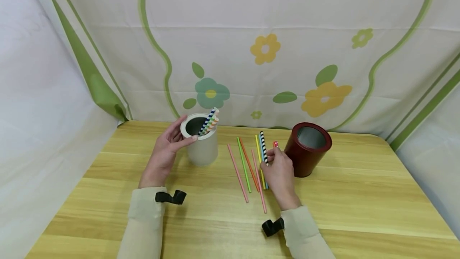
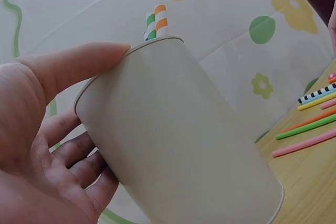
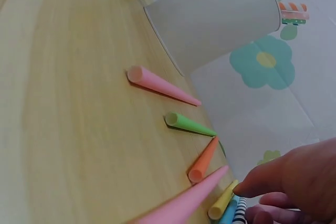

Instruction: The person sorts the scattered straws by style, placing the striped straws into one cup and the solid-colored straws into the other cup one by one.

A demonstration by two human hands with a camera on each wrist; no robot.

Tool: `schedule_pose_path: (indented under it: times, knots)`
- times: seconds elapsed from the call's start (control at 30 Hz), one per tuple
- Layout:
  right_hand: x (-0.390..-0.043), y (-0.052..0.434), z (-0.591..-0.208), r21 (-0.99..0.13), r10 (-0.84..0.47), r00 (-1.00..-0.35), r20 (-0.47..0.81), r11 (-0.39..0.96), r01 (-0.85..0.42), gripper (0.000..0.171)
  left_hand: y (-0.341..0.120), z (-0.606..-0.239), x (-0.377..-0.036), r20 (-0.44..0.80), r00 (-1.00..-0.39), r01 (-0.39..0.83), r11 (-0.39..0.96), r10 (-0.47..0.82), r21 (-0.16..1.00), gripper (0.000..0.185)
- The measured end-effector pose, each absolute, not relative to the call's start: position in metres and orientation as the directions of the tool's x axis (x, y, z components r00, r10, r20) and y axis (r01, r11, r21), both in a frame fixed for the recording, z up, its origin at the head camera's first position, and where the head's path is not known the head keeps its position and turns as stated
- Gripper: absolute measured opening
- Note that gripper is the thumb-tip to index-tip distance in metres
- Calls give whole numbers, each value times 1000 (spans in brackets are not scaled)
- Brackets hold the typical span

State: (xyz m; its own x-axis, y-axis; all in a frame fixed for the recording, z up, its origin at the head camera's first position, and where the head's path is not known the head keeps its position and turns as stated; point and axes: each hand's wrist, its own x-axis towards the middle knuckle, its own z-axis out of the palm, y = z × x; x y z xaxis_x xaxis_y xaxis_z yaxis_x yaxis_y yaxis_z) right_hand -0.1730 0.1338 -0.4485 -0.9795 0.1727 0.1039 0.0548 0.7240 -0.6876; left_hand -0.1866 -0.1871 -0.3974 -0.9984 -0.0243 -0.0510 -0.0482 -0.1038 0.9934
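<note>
My left hand (image 1: 163,155) holds a white can (image 1: 203,151), its thumb on the rim and its fingers round the far side. Striped paper straws (image 1: 209,125) in blue, green and orange lean inside the can. With curled thumb and fingers, my right hand (image 1: 282,173) pinches a black-and-white striped straw (image 1: 264,145) low over the table. Yellow (image 3: 222,203) and blue straws lie right beside it. A red-and-white straw (image 1: 275,144) shows just beyond the fingers, mostly hidden by the hand.
Pink (image 1: 237,173), green (image 1: 244,165) and orange straws (image 1: 249,165) lie spread on the wooden table (image 1: 215,227) between the hands. A dark red can (image 1: 305,159) stands right of the right hand. Behind the table hangs a flowered cloth (image 1: 233,43).
</note>
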Motion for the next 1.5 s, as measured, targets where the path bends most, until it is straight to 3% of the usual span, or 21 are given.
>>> schedule_pose_path:
  times: [0.73,0.9,1.17,1.5]
  knots:
    - [-174,136,-447,-729,102,-995,-17,680,82,24,-187,-396,-185,-56,-998,-53,-109,-27,993,83]
    - [-176,140,-438,-822,77,-995,-67,561,98,29,-186,-396,-185,-54,-998,-50,-110,-28,993,82]
    - [-172,141,-419,-960,-46,-987,-157,242,141,39,-187,-395,-185,-57,-998,-53,-110,-32,992,83]
    - [-167,144,-403,-986,-167,-975,-148,101,133,46,-186,-395,-185,-53,-998,-49,-103,-29,993,83]
